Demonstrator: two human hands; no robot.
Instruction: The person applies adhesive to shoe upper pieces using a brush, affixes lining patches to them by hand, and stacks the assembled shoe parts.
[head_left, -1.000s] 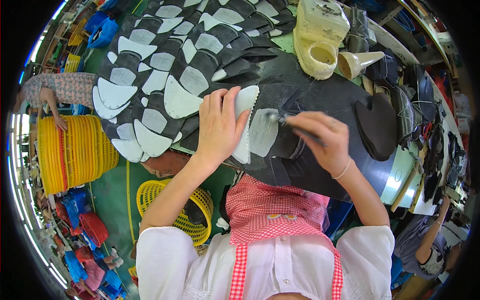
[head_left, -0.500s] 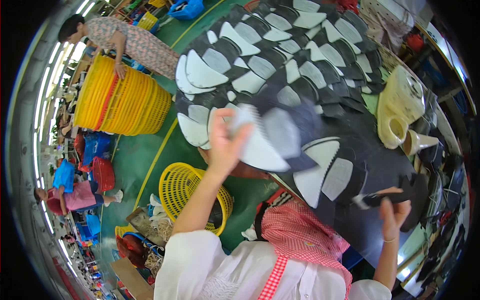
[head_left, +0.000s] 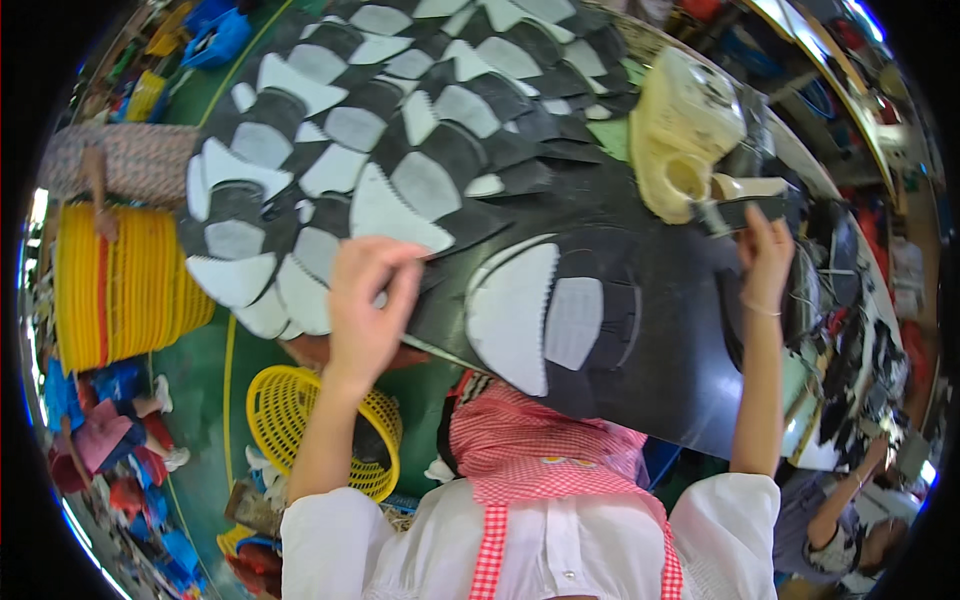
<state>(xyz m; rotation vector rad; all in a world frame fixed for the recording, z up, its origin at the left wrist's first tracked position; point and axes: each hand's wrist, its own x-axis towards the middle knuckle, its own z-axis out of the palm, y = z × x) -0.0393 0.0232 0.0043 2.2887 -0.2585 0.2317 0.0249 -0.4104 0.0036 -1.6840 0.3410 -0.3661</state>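
At the pile's near edge, my left hand [head_left: 368, 305] is closed in a pinch, fingertips at the tip of a black-and-white shoe upper piece [head_left: 420, 185] with a sawtooth edge; whether they grip it is hidden. My right hand [head_left: 768, 250] is shut on a flat brush [head_left: 750, 214] with a dark handle. Its head is beside the round mouth of a yellowed plastic glue container [head_left: 690, 125]. Between my hands, another upper piece lies flat on the black work surface [head_left: 690, 330], with a white toothed part [head_left: 515, 315] and a pale grey patch [head_left: 574, 322].
Many overlapping upper pieces [head_left: 262, 145] cover the table's far left. A yellow basket [head_left: 275, 420] stands on the green floor, left of my body. A person's hand [head_left: 104, 222] rests on stacked yellow baskets [head_left: 130, 300]. Dark scraps [head_left: 845, 260] lie to the right; another person [head_left: 830, 530] is at lower right.
The piece my left hand was carrying now lies on the pile's near edge. My right hand has moved the brush away from me to the glue container. The view has shifted rightward.
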